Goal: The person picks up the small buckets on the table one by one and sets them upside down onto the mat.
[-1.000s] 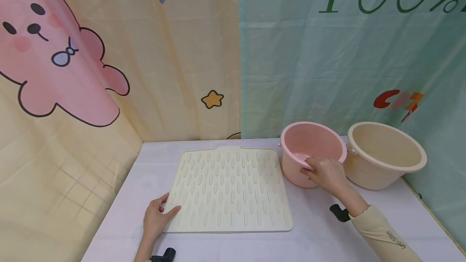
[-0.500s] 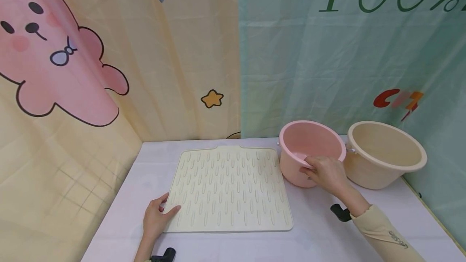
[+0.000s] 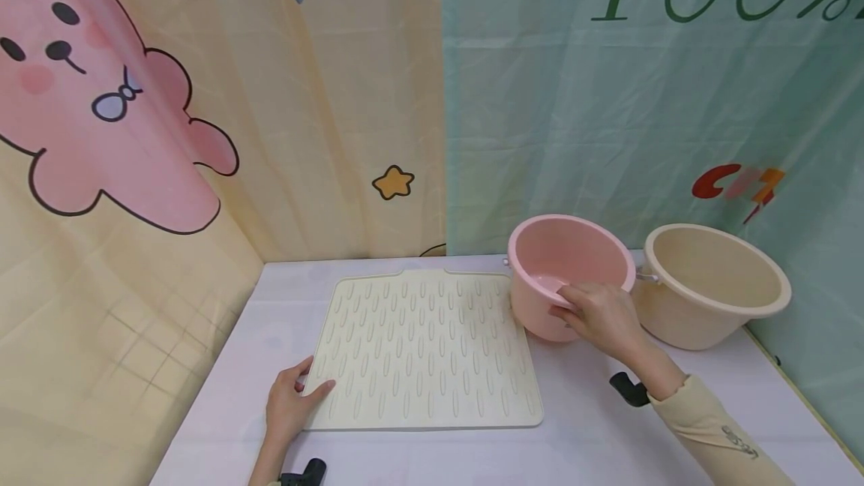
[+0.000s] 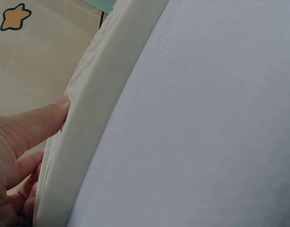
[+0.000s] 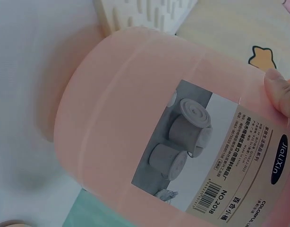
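Note:
A cream draining board [image 3: 421, 351] with rows of raised oval ridges lies on the white table. My left hand [image 3: 290, 402] holds its left edge near the front corner, the thumb on top and the fingers along the side. In the left wrist view, the thumb [image 4: 41, 125] presses on the board's edge [image 4: 88, 118]. My right hand [image 3: 604, 319] grips the near rim of a pink bucket [image 3: 540, 310]. The bucket's left side overlaps the board's far right corner in the head view. A printed label [image 5: 197, 151] covers part of its outer wall.
A larger cream bucket [image 3: 695, 328] stands just right of the pink one, near the table's right edge. Printed curtains [image 3: 358, 96] hang behind the table and on both sides. White tabletop [image 3: 432, 460] shows in front of the board.
The pink bucket has shifted left and slightly up in the head view, in my right hand's grip, widening the gap to the cream bucket. My left hand and the board stay put.

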Demonstrator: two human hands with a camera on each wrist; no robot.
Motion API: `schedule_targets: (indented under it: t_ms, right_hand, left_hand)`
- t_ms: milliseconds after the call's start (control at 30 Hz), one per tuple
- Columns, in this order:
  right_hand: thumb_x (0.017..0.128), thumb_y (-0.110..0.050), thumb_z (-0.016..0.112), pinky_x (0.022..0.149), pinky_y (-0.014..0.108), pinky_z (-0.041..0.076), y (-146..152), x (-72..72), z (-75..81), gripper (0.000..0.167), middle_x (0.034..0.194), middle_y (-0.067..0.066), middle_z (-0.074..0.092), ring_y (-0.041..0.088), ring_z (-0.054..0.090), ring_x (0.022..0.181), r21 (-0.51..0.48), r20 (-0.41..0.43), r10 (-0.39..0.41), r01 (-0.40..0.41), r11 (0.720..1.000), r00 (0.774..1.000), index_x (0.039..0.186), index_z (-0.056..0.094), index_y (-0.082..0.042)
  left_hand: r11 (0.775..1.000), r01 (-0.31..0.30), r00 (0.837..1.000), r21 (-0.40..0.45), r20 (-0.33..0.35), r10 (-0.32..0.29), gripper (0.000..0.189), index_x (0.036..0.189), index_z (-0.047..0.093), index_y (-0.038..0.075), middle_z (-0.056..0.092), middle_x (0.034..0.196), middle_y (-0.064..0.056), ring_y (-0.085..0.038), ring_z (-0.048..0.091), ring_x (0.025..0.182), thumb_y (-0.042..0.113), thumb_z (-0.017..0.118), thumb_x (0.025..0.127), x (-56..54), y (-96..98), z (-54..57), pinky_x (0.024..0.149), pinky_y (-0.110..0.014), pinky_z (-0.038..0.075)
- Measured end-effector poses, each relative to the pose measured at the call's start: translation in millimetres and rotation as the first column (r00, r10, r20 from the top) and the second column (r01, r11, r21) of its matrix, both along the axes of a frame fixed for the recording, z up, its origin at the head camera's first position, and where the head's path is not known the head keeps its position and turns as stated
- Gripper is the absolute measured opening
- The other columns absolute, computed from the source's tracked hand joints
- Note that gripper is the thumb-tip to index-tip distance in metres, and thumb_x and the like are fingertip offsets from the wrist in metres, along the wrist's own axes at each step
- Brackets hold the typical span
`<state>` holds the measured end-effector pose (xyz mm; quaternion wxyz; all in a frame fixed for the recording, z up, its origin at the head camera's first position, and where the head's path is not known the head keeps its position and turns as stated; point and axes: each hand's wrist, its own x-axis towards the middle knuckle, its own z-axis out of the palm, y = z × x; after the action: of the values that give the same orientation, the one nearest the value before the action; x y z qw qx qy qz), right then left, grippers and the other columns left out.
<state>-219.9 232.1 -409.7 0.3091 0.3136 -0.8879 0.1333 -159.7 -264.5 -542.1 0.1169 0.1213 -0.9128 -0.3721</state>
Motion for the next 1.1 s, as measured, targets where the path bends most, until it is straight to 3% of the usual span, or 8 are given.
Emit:
schedule_targets:
  t_ms: [367,833,1100]
  right_hand:
    - [0.068,-0.021,0.085,0.047,0.025,0.034,-11.8,-0.6,15.5,0.03,0.061,-0.01,0.044,0.009,0.041,0.054,0.028,-0.045,0.092,-0.091,0.995,0.995,0.073,0.056,-0.018]
    - [0.064,-0.022,0.087,0.052,0.03,0.043,-34.7,4.4,30.1,0.032,0.069,-0.006,0.058,0.013,0.051,0.059,0.037,-0.093,0.164,-0.161,0.986,0.982,0.082,0.062,-0.017]
    - [0.068,-0.026,0.085,0.056,0.032,0.045,-49.0,5.5,36.6,0.029,0.072,-0.005,0.06,0.014,0.054,0.063,0.035,-0.102,0.183,-0.18,0.983,0.978,0.085,0.064,-0.017]
  left_hand:
    - [1.0,0.003,1.0,0.001,-0.005,-0.003,0.067,0.131,0.051,-0.006,0.053,0.112,-0.02,-0.025,0.04,0.083,0.019,0.079,0.076,-1.2,1.4,0.3,0.068,-0.035,0.032]
    - [1.0,-0.001,1.0,-0.005,-0.019,0.001,0.066,0.13,0.052,-0.006,0.055,0.11,-0.02,-0.024,0.041,0.081,0.019,0.08,0.075,0.6,1.4,-1.6,0.066,-0.035,0.031]
    - [1.0,-0.016,0.999,-0.004,-0.036,0.016,0.067,0.13,0.052,-0.006,0.055,0.109,-0.019,-0.023,0.04,0.079,0.018,0.081,0.074,0.8,2.0,-2.8,0.065,-0.034,0.031]
